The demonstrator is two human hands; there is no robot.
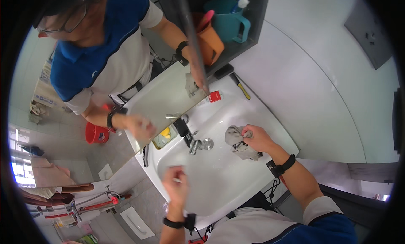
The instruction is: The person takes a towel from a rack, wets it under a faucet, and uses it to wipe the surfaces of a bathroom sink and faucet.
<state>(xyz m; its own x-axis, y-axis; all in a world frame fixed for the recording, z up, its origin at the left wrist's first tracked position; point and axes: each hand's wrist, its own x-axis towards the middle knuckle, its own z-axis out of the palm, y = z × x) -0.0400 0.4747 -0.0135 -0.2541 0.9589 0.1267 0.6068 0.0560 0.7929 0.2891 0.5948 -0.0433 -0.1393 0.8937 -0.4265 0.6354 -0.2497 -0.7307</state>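
My right hand [258, 137] grips a crumpled grey cloth [235, 136], which carries dark markings and hangs over the right side of the white washbasin [218, 187]. Blurred by motion, my left hand [177, 184] is over the basin's left edge with its fingers curled; a small whitish thing shows at them, too blurred to name. Between the hands and further back are the chrome faucet [195, 146] and the round metal drain [208, 144]. Both wrists wear black straps with small boxes.
Along the basin's back lie a soap dish [161, 142] with yellow soap [165, 132], a red and white box [215, 96] and a brush with a yellow-black handle [243, 89]. A large mirror [126, 85] borders the left. A shelf holds a teal mug [226, 22] and an orange cup [210, 43].
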